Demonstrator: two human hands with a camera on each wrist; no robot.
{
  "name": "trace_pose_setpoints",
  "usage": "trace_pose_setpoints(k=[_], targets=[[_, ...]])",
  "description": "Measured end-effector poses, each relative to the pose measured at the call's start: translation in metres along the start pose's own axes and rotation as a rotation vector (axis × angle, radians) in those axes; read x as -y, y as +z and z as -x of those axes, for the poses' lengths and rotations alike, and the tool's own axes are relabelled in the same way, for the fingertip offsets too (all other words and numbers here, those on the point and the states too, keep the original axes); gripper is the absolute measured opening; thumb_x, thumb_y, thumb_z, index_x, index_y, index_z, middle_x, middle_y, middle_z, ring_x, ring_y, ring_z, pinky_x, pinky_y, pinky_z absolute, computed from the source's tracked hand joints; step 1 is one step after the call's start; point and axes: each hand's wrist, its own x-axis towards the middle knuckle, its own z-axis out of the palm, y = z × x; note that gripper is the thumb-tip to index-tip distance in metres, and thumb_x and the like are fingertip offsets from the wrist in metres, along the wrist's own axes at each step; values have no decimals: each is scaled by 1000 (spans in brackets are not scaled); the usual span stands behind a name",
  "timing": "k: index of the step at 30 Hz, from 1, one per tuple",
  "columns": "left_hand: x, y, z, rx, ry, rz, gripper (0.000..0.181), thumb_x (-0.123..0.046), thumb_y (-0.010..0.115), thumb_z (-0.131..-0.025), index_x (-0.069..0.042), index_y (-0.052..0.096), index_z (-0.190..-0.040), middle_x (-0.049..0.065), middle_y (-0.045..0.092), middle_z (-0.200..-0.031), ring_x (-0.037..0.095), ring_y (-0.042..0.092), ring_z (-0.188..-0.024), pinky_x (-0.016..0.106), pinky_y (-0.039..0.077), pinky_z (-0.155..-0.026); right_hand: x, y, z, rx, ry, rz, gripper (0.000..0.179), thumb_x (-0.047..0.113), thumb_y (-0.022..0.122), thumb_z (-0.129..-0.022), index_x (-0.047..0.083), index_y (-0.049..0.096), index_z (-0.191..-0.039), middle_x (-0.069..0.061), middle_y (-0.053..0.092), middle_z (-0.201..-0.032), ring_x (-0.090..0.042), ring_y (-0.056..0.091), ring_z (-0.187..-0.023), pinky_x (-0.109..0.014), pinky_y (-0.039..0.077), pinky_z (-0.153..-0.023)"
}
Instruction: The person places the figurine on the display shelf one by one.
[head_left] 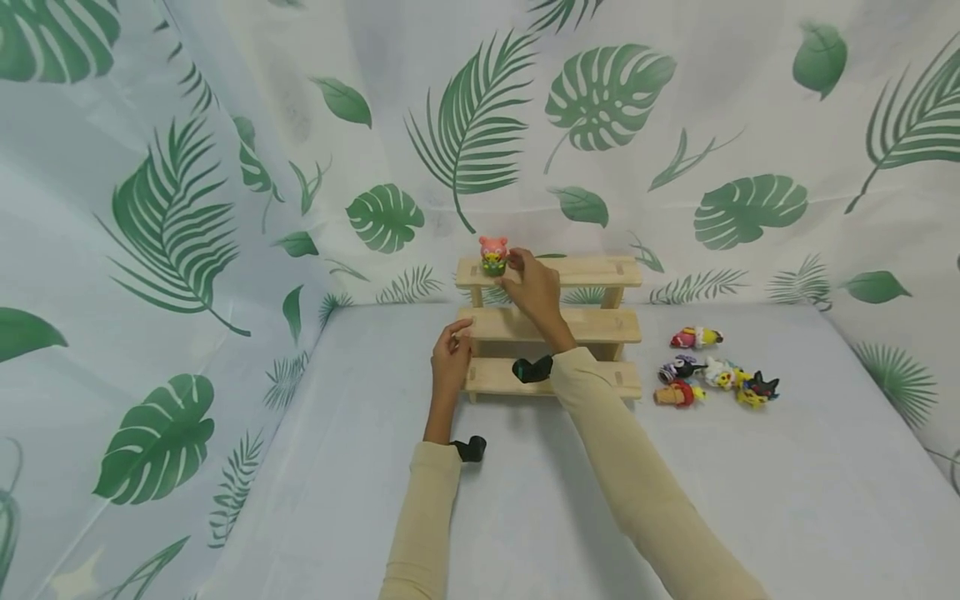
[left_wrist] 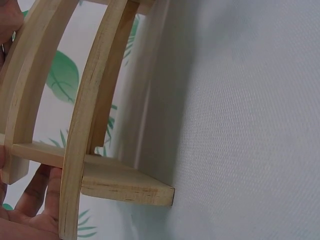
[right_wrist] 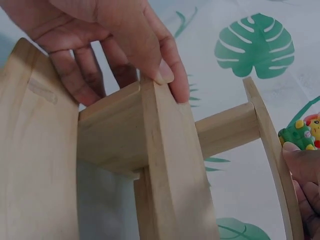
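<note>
- Clock convention, head view: 12 points away from you.
- Your right hand (head_left: 536,287) reaches over the stand's top tier, thumb and index finger apart at the near right side of the pink-headed figurine (head_left: 493,256); you have the thumb against its green base, but I cannot tell whether the grip is clamped.
- Figurine: upright at the left end of the top tier, at 10 o'clock from that hand.
- Your left hand (head_left: 452,358) is clamped on the left end of the middle tier (right_wrist: 182,165), thumb and fingers pinching the wood.
- Three-tier wooden stand (head_left: 555,377): upright on the white tabletop (head_left: 337,500), its left end at your left hand.
- Black wrist devices (head_left: 471,449): one at each cuff of your beige sleeves (head_left: 423,517).
- Other figurines (head_left: 696,337): a loose cluster on the tabletop, between 3 and 4 o'clock from the stand.
- Leaf-print cloth (head_left: 480,192): hangs at 12 o'clock, behind the stand.
</note>
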Motion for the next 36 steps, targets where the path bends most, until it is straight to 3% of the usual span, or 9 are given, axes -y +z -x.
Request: trace_pose_setpoints(k=[5,9,13,18,21,24,28,31,36], targets=[[4,-1,2,-6,-8,6,23,-28,55,-100,-24,67,-118,29,57,-82,6,45,-56,20,37,-53,-8,-2,9,-30,-35,-57,52,18,72,-88,2,53,-135,-11,66,-128,-28,60,-121,-50,20,-117],[4,-1,3,-18,-3,-23,23,-28,55,-100,-23,67,-119,23,57,-78,5,45,-56,21,38,-54,-14,-6,20,-71,-103,-123,45,12,70,-89,-1,56,-130,-16,67,-124,-30,64,-114,-47,36,-110],[3,-2,4,-32,-7,-51,24,-29,55,-99,-23,67,-120,19,57,-75,6,45,-57,21,37,-54,-18,-12,34,-114,-152,-223,32,10,65,-93,-2,61,-123,-18,70,-113,-32,67,-102,-45,50,-94],[2,-1,5,-27,-14,-40,24,-28,55,-99,-24,67,-120,22,57,-76,8,44,-58,22,37,-54,-23,-21,59,-180,-164,-342,19,7,60,-96,-3,67,-110,-20,72,-85,-33,69,-76,-30,56,-72],[3,0,4,-24,-20,-46,24,-26,55,-99,-25,67,-119,13,55,-71,8,44,-57,22,38,-54,-29,-25,78,-191,-144,-403,18,6,58,-97,-5,68,-107,-23,69,-76,-37,67,-67,-19,52,-62],[2,1,3,-32,-24,-56,23,-25,54,-98,-27,67,-118,4,53,-67,7,44,-56,21,38,-54,-32,-30,98,-189,-102,-451,19,2,55,-98,-10,66,-108,-26,67,-76,-43,64,-68,-13,50,-61],[1,1,4,-47,-2,-76,22,-26,54,-99,-28,67,-116,11,54,-69,7,43,-55,22,36,-53,-29,-45,123,-216,-94,-469,20,-5,53,-96,-15,63,-110,-32,65,-87,-49,61,-69,-13,51,-61],[1,1,4,-38,20,-70,22,-28,54,-100,-27,67,-118,21,55,-74,7,44,-57,22,37,-54,-31,-59,138,-297,-105,-425,18,-7,56,-93,-15,63,-108,-32,64,-92,-46,61,-66,-14,49,-59],[-1,2,4,-26,18,-56,22,-29,54,-100,-27,67,-118,17,55,-73,6,44,-57,21,37,-55,-66,-69,153,-450,-28,-361,16,-3,58,-93,-10,66,-105,-26,63,-93,-31,61,-59,-12,43,-53]])
